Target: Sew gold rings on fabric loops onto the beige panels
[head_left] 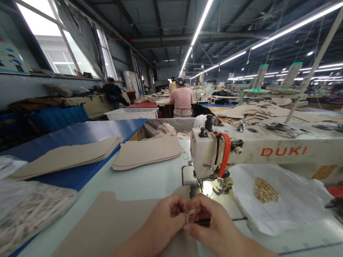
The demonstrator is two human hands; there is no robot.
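Both hands (187, 217) pinch a small strip (190, 213) (pale) together.

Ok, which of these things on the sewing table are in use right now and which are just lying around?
In use: left hand and right hand pinching a white tab; beige panel under them; sewing machine just behind.
Lying about: two stacks of beige pieces; pile of small gold fittings; bag of white strips.

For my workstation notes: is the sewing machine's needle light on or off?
On: a bright white glow lies on the plate under the sewing machine head.
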